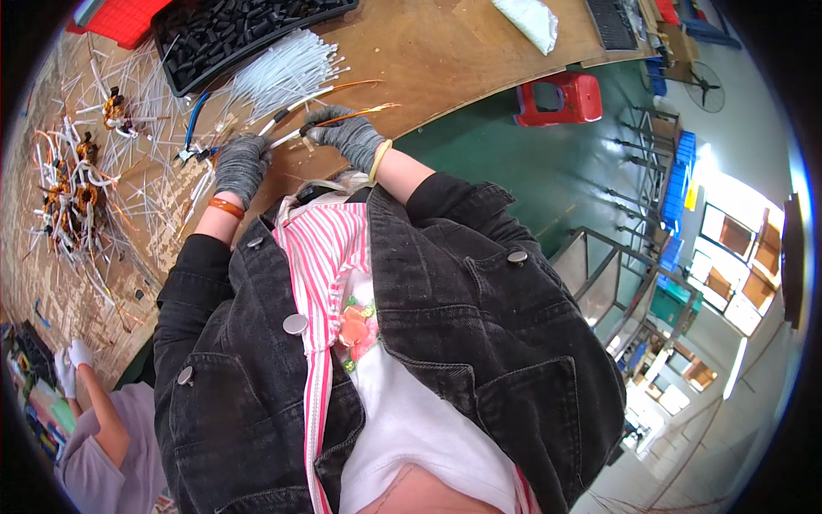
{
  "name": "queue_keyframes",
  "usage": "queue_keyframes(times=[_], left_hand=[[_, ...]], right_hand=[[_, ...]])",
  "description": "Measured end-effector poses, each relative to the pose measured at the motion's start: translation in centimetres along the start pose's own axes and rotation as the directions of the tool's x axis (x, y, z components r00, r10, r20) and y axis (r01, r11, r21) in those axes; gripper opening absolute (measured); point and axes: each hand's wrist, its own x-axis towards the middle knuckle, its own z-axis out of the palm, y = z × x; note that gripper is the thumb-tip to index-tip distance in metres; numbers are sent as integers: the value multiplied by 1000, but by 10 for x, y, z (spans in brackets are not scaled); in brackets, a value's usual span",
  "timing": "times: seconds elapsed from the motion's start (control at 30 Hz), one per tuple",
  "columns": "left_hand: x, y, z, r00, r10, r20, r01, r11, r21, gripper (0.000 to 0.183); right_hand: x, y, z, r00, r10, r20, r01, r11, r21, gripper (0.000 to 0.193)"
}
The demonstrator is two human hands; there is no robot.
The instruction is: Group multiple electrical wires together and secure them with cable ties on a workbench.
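Note:
Both my hands wear grey knit gloves and are above the near edge of the wooden table. My left hand is closed round a white-sleeved wire that has a black piece on it and a thin copper-coloured end. With its fingers pinched, my right hand grips a second white-sleeved wire, whose orange-copper strands stick out to the right. Beside my left hand lies a blue cable with small connectors. Just beyond both hands is a bundle of white cable ties.
A black tray of small black sleeves stands at the back, near a red bin. Copper coils with white leads are heaped at left. A white bag lies far right. A red stool and a co-worker's gloved hands also show.

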Motion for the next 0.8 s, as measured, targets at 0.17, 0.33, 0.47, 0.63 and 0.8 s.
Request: queue_keyframes(times=[0.17,0.33,0.47,0.63,0.8], left_hand=[[-16,-9,10,991,50,-123,-40,996,84,11],[-22,-14,16,980,57,-193,-45,997,66,9],[-22,-13,21,962,34,-272,-26,999,31,9],[-26,-14,27,964,67,-258,-59,998,38,11],[-29,-8,3,973,39,-227,-31,999,41,28]], right_hand=[[2,-11,19,999,50,-22,-52,991,-123,23],[5,-4,27,974,-217,60,218,838,-500,21],[20,18,33,967,-236,94,254,915,-314,21],[25,39,43,980,-122,156,179,883,-434,20],[29,64,38,992,-86,94,115,921,-371,28]])
